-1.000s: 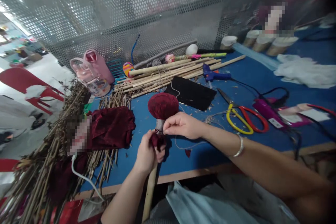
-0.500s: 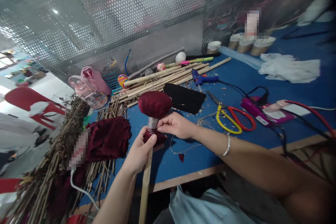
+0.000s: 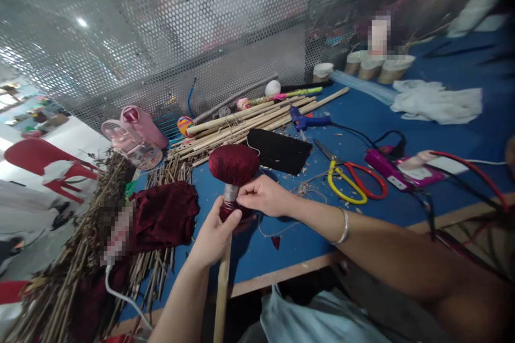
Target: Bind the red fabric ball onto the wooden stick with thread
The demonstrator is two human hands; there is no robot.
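Note:
A padded head covered in dark red cloth (image 3: 234, 164) tops a wooden stick (image 3: 222, 289), with grey string (image 3: 230, 193) wound round its neck. My left hand (image 3: 215, 230) is closed round the neck below the winding, thumb in front, where the cloth's lower edge flares out. At the right side of the neck, my right hand (image 3: 263, 194) pinches the string between thumb and fingers. A loose length of string (image 3: 277, 234) trails below that hand over the blue table, near a small dark red scrap (image 3: 276, 242).
Right of the hands lie scissors (image 3: 348, 177), a blue glue gun (image 3: 308, 119) and a purple power strip (image 3: 396, 169). Black cloth (image 3: 279, 151) and wooden sticks (image 3: 257, 120) lie behind. Folded dark red cloth (image 3: 164, 214) rests on dry twigs (image 3: 70, 257) at left.
My right hand has shifted slightly up and in along the wound neck, and another turn of string seems to lie there. My left hand keeps its hold; the view has moved slightly.

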